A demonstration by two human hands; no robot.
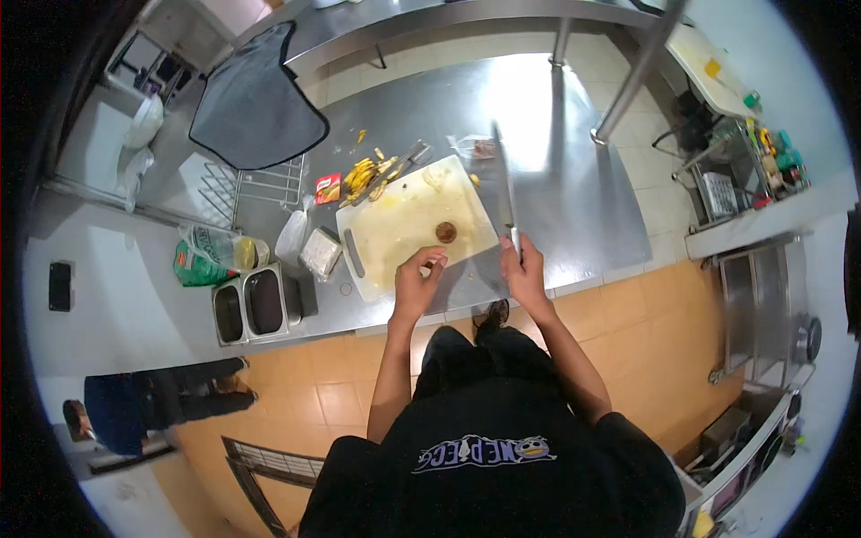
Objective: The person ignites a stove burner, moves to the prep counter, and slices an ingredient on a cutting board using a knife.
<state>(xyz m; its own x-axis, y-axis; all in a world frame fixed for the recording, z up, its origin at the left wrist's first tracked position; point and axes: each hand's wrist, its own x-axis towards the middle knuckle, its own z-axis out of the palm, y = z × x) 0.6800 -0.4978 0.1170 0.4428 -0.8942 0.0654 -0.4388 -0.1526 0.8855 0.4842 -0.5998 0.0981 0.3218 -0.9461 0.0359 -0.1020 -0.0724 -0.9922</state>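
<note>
A long knife (508, 184) is held by its handle in my right hand (523, 266), its blade pointing up and away, right of the cutting board. My left hand (420, 276) is at the board's near edge with fingers curled together; whether it pinches anything is too small to tell. Just beyond its fingertips a small round brown piece (446, 232) lies on the white cutting board (395, 233). Yellow peels (362, 176) are heaped at the board's far left edge, with a metal blade-like utensil (392, 173) across them.
Left of the board are a red box (328, 188), a wrapped white block (320, 252), metal containers (265, 303) and a wire rack (269, 184). A small plastic bag (473, 147) lies beyond the board. A person (134, 408) stands at lower left.
</note>
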